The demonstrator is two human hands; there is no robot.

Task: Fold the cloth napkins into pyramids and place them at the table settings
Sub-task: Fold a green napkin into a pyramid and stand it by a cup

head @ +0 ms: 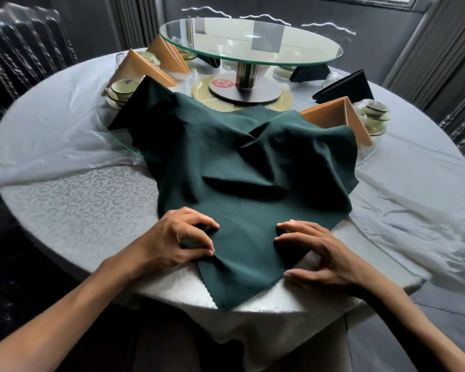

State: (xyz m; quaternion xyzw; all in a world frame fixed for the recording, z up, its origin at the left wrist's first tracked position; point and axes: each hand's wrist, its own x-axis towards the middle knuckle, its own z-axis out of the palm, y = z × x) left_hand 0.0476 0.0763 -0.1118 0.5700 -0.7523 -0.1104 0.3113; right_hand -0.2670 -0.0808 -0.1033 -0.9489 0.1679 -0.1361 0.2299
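Observation:
A dark green cloth napkin (242, 167) lies rumpled and unfolded across the round table, one corner hanging over the near edge. My left hand (180, 237) pinches a fold of the napkin's near left edge with curled fingers. On the near right edge, my right hand (314, 251) grips the cloth, its thumb lying flat on the tablecloth. Folded orange pyramid napkins stand at the back left (142, 68) and at the right (338, 114). Folded dark napkins (346, 87) stand at the back right.
A white patterned tablecloth (78, 208) covers the table. A raised glass turntable (250, 38) on a metal post stands at the centre. Stacked small bowls sit at the left (121, 89) and at the right (373, 114). Clear chairs ring the table.

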